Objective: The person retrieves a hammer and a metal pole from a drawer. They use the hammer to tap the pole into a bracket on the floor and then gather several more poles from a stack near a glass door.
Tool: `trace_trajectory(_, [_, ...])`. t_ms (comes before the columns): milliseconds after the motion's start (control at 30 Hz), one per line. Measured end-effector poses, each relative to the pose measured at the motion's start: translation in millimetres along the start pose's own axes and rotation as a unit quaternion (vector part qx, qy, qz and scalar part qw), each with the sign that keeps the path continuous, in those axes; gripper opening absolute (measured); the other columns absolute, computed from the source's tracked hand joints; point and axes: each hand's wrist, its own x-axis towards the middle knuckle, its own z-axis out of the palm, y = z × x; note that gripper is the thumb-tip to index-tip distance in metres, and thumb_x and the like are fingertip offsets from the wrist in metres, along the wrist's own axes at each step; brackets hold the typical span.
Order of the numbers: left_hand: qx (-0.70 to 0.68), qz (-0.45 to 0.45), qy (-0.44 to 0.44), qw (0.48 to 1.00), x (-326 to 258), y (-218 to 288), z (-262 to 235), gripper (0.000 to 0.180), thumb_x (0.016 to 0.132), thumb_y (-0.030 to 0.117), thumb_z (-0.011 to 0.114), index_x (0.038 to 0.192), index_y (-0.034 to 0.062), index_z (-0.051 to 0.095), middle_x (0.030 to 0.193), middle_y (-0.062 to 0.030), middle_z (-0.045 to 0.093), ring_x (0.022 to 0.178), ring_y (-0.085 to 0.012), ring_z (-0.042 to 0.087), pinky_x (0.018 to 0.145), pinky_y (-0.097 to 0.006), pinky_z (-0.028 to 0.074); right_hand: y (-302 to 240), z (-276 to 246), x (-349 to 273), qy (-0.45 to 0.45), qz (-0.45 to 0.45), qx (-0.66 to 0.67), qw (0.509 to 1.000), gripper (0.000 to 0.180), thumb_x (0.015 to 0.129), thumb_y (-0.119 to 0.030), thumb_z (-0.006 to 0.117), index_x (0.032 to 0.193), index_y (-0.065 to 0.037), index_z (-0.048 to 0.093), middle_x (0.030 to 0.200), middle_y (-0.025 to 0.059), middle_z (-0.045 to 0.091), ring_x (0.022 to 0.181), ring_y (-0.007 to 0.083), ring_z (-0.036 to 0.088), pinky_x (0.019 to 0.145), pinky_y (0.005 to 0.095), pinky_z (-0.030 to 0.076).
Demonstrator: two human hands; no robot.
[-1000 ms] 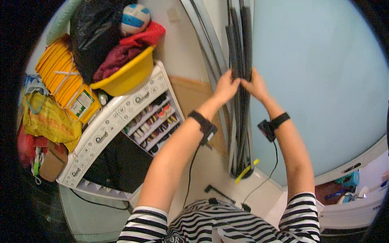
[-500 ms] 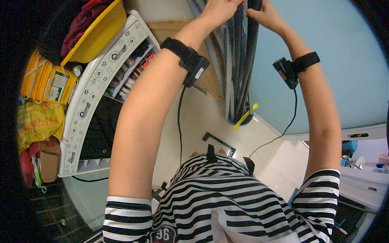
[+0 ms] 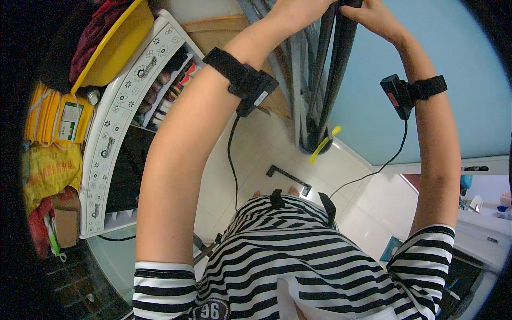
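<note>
A bundle of long black and grey poles [image 3: 314,90] stands on the floor, its top cut off by the upper edge of the view. My right hand [image 3: 373,18] is closed round the thick black pole [image 3: 342,53] on the bundle's right side, with the thumb pressed against it. Just left of it, my left hand [image 3: 301,13] has its fingers curled at the top of the poles; they run partly out of view, so what they pinch is hidden. Near the bundle's foot, a yellow strip [image 3: 324,145] sticks out slantwise.
At left stands a white flowered drawer cabinet [image 3: 113,125] with an open front, a yellow basin [image 3: 114,48] on top, and yellow packages [image 3: 53,114] beside it. A light blue panel [image 3: 426,133] fills the right. A black angled bar [image 3: 288,180] lies on the tiles.
The black poles lean further right at the top, and my right hand has moved right with them. My left hand has shifted slightly right. The whole view has turned a little.
</note>
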Motion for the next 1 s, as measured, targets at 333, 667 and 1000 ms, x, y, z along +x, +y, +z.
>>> trace_trajectory(333, [0.012,0.087,0.021,0.996,4,-29,8,0.029,0.081,0.014,0.060,0.104,-0.0005,0.051,0.085,-0.0063,0.062,0.078,-0.0133,0.058,0.072,-0.027,0.046,22,-10,-8,0.007,-0.034,-0.024,0.999,0.040,0.074,-0.024,0.065,0.101,0.001,0.052,0.086,0.0087,0.061,0.078,0.0137,0.056,0.070,0.0300,0.047])
trace_trajectory(667, [0.020,-0.010,0.062,0.998,-17,-6,33,0.042,0.075,0.010,0.064,0.111,-0.0029,0.048,0.094,-0.0108,0.060,0.081,-0.0158,0.055,0.076,-0.031,0.045,22,9,-51,0.076,0.067,0.087,0.991,0.037,0.076,-0.010,0.060,0.109,0.001,0.048,0.096,0.0062,0.057,0.089,0.0121,0.051,0.080,0.0281,0.044])
trace_trajectory(1000, [-0.020,-0.039,0.061,0.997,-15,-19,41,0.048,0.081,0.012,0.060,0.121,-0.0024,0.038,0.108,-0.0123,0.054,0.096,-0.0181,0.052,0.076,-0.028,0.048,20,17,-59,0.046,0.085,0.104,0.990,0.049,0.073,-0.002,0.053,0.120,0.001,0.040,0.105,0.0105,0.054,0.096,0.0161,0.051,0.084,0.0299,0.042])
